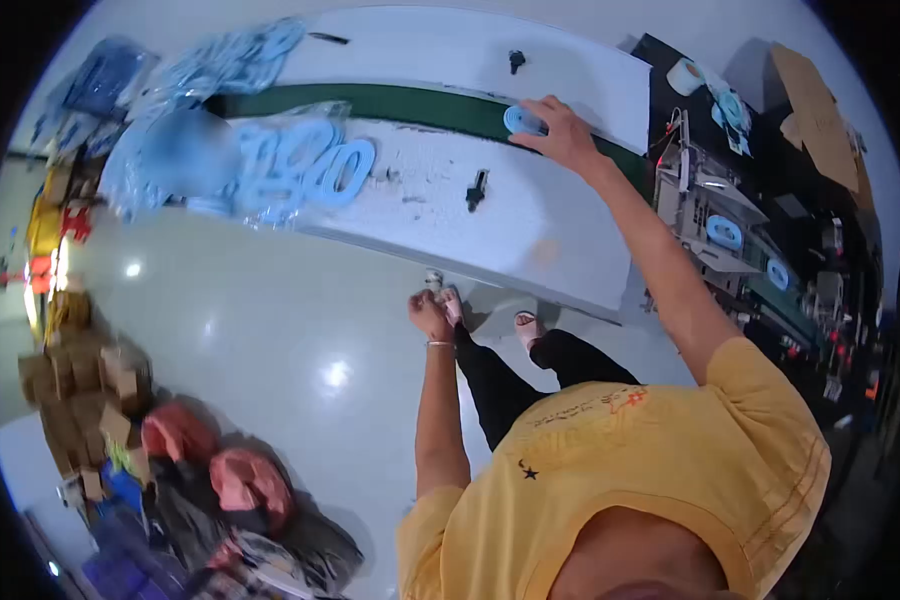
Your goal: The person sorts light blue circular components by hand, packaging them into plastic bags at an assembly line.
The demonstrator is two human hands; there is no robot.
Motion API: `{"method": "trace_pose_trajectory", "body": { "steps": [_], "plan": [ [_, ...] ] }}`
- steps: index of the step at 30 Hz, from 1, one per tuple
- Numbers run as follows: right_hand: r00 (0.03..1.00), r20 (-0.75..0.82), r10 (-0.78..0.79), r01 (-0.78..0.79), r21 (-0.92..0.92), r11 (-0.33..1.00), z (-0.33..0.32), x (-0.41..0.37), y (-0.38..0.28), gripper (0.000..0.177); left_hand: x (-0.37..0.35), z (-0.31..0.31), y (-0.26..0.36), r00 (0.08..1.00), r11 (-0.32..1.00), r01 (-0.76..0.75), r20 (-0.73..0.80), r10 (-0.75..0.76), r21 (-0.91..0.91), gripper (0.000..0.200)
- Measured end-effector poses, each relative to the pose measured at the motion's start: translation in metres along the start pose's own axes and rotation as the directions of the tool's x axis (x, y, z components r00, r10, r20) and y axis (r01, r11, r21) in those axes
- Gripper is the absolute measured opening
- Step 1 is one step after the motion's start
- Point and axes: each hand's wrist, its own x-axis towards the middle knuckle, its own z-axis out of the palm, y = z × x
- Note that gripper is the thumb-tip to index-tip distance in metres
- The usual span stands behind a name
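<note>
My right hand (pixel 564 135) reaches across to the green conveyor belt (pixel 410 101), with thumb and fingers around a light-blue oval piece (pixel 523 121). My left hand (pixel 430 315) hangs low in front of the white table edge, its fingers closed around a small whitish object (pixel 434 280) whose kind I cannot make out. Several flat light-blue oval rings (pixel 350 170) lie on the left part of the table, some on or in clear plastic bags.
White table strips (pixel 560 230) flank the belt, with a black clamp-like fitting (pixel 478 190) on the near one. At right stands a machine (pixel 710 190) carrying more blue ovals. Cardboard boxes (pixel 75 390) and piled clothes (pixel 250 485) are at lower left.
</note>
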Motion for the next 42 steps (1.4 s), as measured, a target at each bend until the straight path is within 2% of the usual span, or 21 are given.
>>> {"method": "trace_pose_trajectory", "body": {
  "steps": [4,5,7,8,9,11,13,15,17,19,22,27,29,30,32,33,35,36,37,40,42],
  "plan": [
    [0.986,-0.037,-0.163,0.159,-0.089,0.983,0.050,0.024,0.044,0.034,0.126,0.036,0.037,0.967,0.964,0.199,0.195,-0.164,-0.179,0.030],
    [0.985,0.094,-0.144,0.152,-0.076,0.986,0.050,0.025,0.043,0.029,0.139,0.039,0.038,0.960,0.940,0.231,0.216,-0.179,-0.249,0.032],
    [0.964,0.110,-0.243,0.255,-0.115,0.960,0.057,0.021,0.055,0.029,0.161,0.014,0.044,0.959,0.882,0.254,0.223,-0.176,-0.396,0.037],
    [0.947,-0.010,-0.320,0.318,-0.105,0.942,0.062,0.020,0.041,0.030,0.151,0.026,0.080,0.968,0.871,0.231,0.191,-0.162,-0.433,0.037],
    [0.988,0.038,-0.149,0.153,-0.152,0.977,0.058,0.012,0.043,0.031,0.133,0.043,0.116,0.972,0.852,0.232,0.149,-0.183,-0.469,0.041],
    [0.994,0.035,-0.107,0.113,-0.249,0.962,0.042,0.011,0.007,0.032,0.065,0.090,0.159,0.966,0.811,0.245,0.066,-0.249,-0.531,0.048],
    [1.000,0.030,-0.006,0.011,-0.160,0.987,0.030,0.011,-0.025,0.029,0.059,0.088,0.199,0.960,0.780,0.222,-0.006,-0.278,-0.585,0.052],
    [0.997,0.071,-0.012,0.018,-0.077,0.997,0.034,0.024,-0.051,0.029,0.095,0.065,0.196,0.980,0.689,0.179,0.068,-0.185,-0.703,0.051],
    [0.985,0.127,0.119,-0.131,0.086,0.988,0.048,0.039,-0.093,0.028,0.122,0.041,0.184,0.984,0.580,0.176,0.161,-0.078,-0.795,0.050],
    [0.981,0.194,-0.002,-0.064,0.332,0.941,0.089,0.061,-0.144,0.027,0.157,0.006,0.177,0.963,0.451,0.232,0.269,0.019,-0.862,0.049],
    [0.932,0.284,-0.226,0.171,0.203,0.964,0.143,0.089,-0.206,0.029,0.201,-0.018,0.138,0.905,0.250,0.326,0.377,0.195,-0.912,0.047],
    [0.870,0.475,-0.134,-0.054,0.362,0.931,0.153,0.099,-0.199,0.031,0.244,-0.020,0.071,0.727,-0.036,0.602,0.529,0.437,-0.798,0.045],
    [0.764,0.631,-0.133,-0.147,0.371,0.917,0.135,0.099,-0.181,0.028,0.216,-0.023,0.090,0.708,0.202,0.589,0.621,0.338,-0.782,0.042],
    [0.789,0.607,-0.094,-0.159,0.349,0.924,0.126,0.099,-0.169,0.028,0.208,-0.024,0.100,0.683,0.210,0.628,0.660,0.312,-0.750,0.042],
    [0.831,0.550,-0.081,-0.197,0.427,0.882,0.104,0.094,-0.146,0.023,0.192,-0.032,0.118,0.718,0.006,0.656,0.627,0.301,-0.754,0.050],
    [0.847,0.512,0.144,-0.356,0.345,0.869,0.090,0.095,-0.142,0.022,0.199,-0.034,0.108,0.692,0.019,0.693,0.673,0.262,-0.720,0.050],
    [0.832,0.285,0.476,-0.545,0.260,0.797,0.065,0.090,-0.131,0.020,0.205,-0.050,0.086,0.666,-0.286,0.744,0.706,0.241,-0.604,0.045],
    [0.781,0.312,0.541,-0.624,0.441,0.645,0.055,0.087,-0.111,0.019,0.198,-0.091,0.082,0.667,-0.430,0.723,0.709,0.228,-0.541,0.042],
    [0.733,0.351,0.583,-0.654,0.601,0.459,0.047,0.083,-0.087,0.019,0.217,-0.118,0.091,0.673,-0.563,0.677,0.708,0.214,-0.473,0.040],
    [0.705,0.263,0.659,-0.666,0.566,0.486,0.044,0.071,-0.046,0.020,0.255,-0.187,0.098,0.687,-0.871,0.440,0.706,0.172,-0.216,0.032],
    [0.646,0.281,0.710,-0.756,0.363,0.545,0.047,0.066,-0.027,0.022,0.256,-0.232,0.094,0.713,-0.980,0.195,0.692,0.117,-0.036,0.028]
  ]
}}
